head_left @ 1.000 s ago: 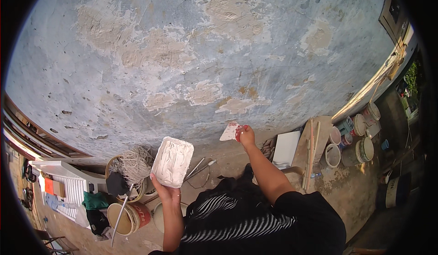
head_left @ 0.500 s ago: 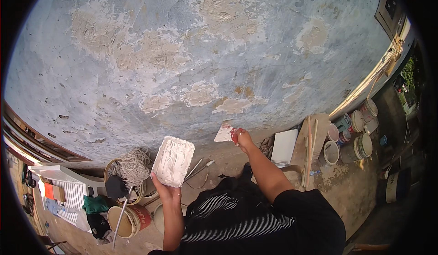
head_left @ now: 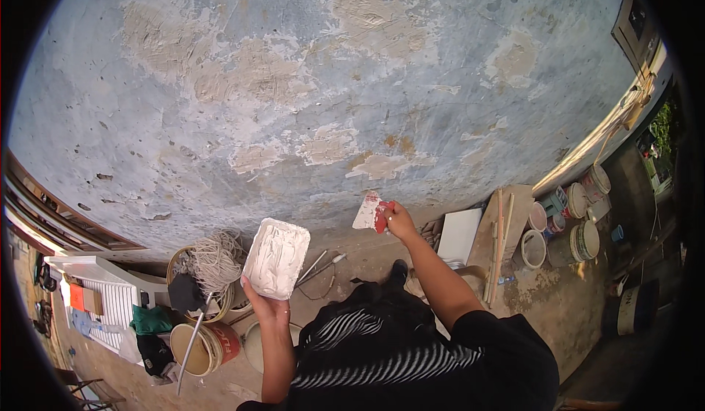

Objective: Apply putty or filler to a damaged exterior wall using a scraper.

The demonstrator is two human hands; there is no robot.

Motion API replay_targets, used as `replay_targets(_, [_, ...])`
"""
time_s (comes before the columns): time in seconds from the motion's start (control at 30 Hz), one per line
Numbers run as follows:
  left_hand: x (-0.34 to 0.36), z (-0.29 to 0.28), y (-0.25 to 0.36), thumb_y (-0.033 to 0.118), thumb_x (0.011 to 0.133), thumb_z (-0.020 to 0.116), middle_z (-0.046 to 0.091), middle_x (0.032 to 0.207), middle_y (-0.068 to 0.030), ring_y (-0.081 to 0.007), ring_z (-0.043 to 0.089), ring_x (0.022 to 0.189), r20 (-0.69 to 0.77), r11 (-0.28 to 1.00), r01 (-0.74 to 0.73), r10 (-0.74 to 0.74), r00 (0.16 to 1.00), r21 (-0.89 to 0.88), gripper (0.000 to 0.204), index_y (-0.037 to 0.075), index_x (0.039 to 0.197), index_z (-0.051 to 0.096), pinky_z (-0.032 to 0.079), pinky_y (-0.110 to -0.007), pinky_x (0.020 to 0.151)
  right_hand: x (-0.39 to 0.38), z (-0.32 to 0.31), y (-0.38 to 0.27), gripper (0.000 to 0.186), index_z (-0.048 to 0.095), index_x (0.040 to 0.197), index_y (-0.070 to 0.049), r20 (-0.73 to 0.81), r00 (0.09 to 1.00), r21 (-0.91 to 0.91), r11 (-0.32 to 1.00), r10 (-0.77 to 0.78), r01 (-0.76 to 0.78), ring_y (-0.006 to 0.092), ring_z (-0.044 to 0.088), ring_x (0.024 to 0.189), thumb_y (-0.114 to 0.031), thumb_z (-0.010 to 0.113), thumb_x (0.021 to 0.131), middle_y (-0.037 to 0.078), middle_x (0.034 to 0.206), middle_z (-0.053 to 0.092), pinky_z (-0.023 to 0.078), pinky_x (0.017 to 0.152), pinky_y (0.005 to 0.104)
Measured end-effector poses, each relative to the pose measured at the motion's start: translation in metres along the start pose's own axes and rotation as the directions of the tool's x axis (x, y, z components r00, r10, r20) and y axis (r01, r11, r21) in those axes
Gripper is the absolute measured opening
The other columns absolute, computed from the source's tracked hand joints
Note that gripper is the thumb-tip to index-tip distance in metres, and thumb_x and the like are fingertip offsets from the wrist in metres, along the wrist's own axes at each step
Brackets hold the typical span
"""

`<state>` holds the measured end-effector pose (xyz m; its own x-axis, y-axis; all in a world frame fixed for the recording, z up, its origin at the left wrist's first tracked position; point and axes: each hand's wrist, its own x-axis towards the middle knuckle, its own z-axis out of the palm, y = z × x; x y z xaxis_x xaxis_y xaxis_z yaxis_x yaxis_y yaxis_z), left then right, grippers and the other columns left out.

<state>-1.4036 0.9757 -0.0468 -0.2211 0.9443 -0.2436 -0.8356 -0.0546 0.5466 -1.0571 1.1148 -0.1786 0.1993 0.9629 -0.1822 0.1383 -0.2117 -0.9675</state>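
Note:
My left hand [head_left: 269, 306] holds up a white rectangular tray [head_left: 303, 236] from below, its near end resting in my fingers. Thick whitish filler paste [head_left: 275, 259] is spread inside it. To the right, my right hand [head_left: 397, 220] is closed round the red handle of a putty knife [head_left: 369, 211], whose broad blade is smeared with white. The blade points left and stands apart from the tray. Ahead is a worn blue-grey wall [head_left: 440, 146] with beige filler patches [head_left: 327, 144], some large and rough. Whether the blade touches the wall I cannot tell.
At left, a basket holds coiled rope [head_left: 215, 260], beside a paint bucket [head_left: 197, 348] with a pole leaning over it. A white slatted piece [head_left: 114, 312] carries boxes and cloths. On the right are a white panel [head_left: 459, 236], wooden sticks [head_left: 498, 246] and several buckets [head_left: 533, 249].
The view has shifted slightly, so the wall patches sit a little further right. My right hand with the putty knife has moved slightly right, and the blade has tilted. The tray stays nearly in place.

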Motion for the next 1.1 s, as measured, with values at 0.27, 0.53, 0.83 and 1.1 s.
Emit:
replay_targets(0.27, [0.006,-0.016,0.021,0.055,0.099,0.041,0.041,0.15,-0.0108,-0.028,0.043,0.135,-0.049,0.999,-0.035,0.037,0.998,0.038,0.069,0.006,0.148,0.034,0.039,-0.043,0.111,-0.028,0.048,0.008,0.023,0.066,0.1,-0.007,0.306,0.952,-0.516,0.838,-0.013,0.177,0.0365,0.066,0.093,-0.022,0.057,0.086,0.019,0.097,0.069,0.051,0.081,0.042])
replay_targets(0.53, [0.018,-0.032,0.034,0.052,0.099,0.045,0.043,0.149,-0.0109,-0.0295,0.045,0.134,-0.064,1.0,-0.008,0.007,0.998,-0.016,0.067,0.007,0.148,0.035,0.039,-0.045,0.111,0.019,0.086,0.014,0.025,0.069,0.095,-0.007,0.54,0.83,-0.588,0.769,0.14,0.252,0.0375,0.066,0.092,-0.024,0.057,0.082,0.019,0.097,0.07,0.052,0.08,0.0442])
replay_targets(0.83, [0.042,-0.033,0.035,0.05,0.099,0.044,0.04,0.15,-0.0119,-0.03,0.043,0.135,-0.164,0.995,-0.103,0.101,0.981,-0.006,0.067,0.006,0.148,0.032,0.037,-0.046,0.113,0.093,0.108,0.023,0.023,0.068,0.1,-0.006,0.411,0.907,-0.689,0.683,0.094,0.241,0.0382,0.064,0.097,-0.021,0.056,0.088,0.02,0.1,0.069,0.051,0.083,0.0427])
replay_targets(1.1, [0.079,-0.027,0.031,0.05,0.099,0.045,0.04,0.15,-0.0125,-0.0303,0.043,0.136,-0.201,0.988,-0.154,0.153,0.967,0.013,0.068,0.005,0.148,0.031,0.036,-0.045,0.113,0.124,0.131,0.026,0.02,0.067,0.097,-0.006,0.105,0.994,-0.613,0.785,-0.029,0.088,0.0391,0.065,0.093,-0.02,0.056,0.088,0.02,0.096,0.069,0.052,0.082,0.0445])
